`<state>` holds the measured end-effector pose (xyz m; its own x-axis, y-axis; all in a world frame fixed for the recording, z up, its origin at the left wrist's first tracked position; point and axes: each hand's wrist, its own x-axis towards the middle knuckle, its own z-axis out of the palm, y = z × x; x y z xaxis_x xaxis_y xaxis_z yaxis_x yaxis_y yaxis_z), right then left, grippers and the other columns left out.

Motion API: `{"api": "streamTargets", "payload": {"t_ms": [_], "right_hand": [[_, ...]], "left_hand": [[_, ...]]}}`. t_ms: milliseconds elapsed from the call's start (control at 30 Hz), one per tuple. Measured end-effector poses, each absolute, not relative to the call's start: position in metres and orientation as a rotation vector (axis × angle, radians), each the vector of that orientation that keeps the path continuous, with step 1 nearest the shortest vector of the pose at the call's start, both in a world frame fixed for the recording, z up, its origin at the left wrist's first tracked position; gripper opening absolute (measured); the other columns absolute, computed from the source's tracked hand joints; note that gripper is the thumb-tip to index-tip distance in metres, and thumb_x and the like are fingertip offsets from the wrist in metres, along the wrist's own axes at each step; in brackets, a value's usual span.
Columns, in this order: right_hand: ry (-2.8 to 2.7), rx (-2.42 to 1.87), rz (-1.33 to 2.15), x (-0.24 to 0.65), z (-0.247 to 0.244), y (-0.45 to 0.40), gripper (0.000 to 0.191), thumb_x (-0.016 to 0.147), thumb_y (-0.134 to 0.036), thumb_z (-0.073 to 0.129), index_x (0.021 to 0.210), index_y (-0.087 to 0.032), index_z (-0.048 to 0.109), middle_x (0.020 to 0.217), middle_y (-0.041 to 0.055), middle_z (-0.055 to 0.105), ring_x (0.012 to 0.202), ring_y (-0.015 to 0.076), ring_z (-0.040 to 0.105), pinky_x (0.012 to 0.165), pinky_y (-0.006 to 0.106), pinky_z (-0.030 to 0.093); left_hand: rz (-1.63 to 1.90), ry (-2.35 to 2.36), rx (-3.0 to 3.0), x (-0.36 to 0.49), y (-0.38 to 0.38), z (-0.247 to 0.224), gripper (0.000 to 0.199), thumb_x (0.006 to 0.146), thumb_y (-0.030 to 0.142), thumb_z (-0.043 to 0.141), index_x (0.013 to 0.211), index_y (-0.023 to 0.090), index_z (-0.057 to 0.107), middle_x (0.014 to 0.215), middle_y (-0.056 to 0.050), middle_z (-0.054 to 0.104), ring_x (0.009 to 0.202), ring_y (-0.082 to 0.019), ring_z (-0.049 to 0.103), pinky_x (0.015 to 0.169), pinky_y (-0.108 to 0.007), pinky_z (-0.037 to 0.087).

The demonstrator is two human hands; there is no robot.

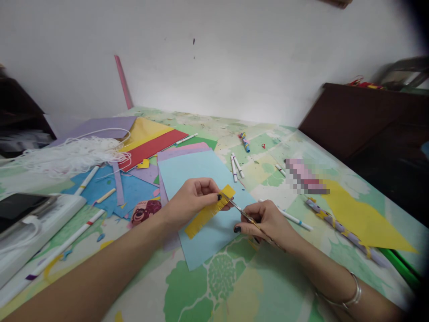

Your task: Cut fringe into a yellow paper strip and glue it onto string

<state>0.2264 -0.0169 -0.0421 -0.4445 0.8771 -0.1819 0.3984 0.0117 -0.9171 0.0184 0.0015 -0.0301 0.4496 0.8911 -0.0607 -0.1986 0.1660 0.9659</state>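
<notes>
My left hand (197,199) pinches a yellow paper strip (201,220) near its upper right end. Fine cuts fringe the strip's lower right edge. My right hand (264,223) is closed around a pair of scissors (246,215), whose blades meet the fringed edge beside my left fingertips. Whether the blades are apart is too small to tell. Beneath both hands lies a light blue paper sheet (191,170), on top of purple and pink sheets.
White string (77,152) is heaped at the left, near a power strip (43,232) with a phone (25,210) on it. Markers (234,167) lie behind the blue sheet. Rightward are a purple rolled stick (345,230) and yellow paper (365,219). A wall (214,67) stands behind the table.
</notes>
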Motion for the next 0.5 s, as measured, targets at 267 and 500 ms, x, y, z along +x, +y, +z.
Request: {"api": "streamTargets", "payload": {"t_ms": [267, 500], "right_hand": [[-1.864, -1.296, 1.427, 0.2267, -0.0422, -0.0163, 0.044, 0.061, -0.048, 0.076, 0.053, -0.013, 0.051, 0.039, -0.0053, 0.041, 0.038, 0.005, 0.034, 0.037, 0.018, 0.023], [-1.871, -1.304, 1.433, 0.2264, -0.042, -0.0164, 0.043, 0.062, -0.048, 0.075, 0.054, -0.013, 0.051, 0.039, -0.0056, 0.041, 0.038, 0.0052, 0.034, 0.037, 0.018, 0.024]], "left_hand": [[0.888, 0.792, 1.145, 0.0189, 0.0015, -0.0273, 0.012, 0.075, 0.018, 0.064, 0.07, 0.013, 0.054, 0.083, -0.01, 0.073, 0.084, -0.023, 0.069, 0.084, -0.038, 0.051], [0.886, 0.796, 1.157, 0.019, 0.0006, -0.0287, 0.011, 0.076, 0.018, 0.063, 0.07, 0.013, 0.054, 0.084, -0.01, 0.073, 0.084, -0.022, 0.069, 0.085, -0.039, 0.051]]}}
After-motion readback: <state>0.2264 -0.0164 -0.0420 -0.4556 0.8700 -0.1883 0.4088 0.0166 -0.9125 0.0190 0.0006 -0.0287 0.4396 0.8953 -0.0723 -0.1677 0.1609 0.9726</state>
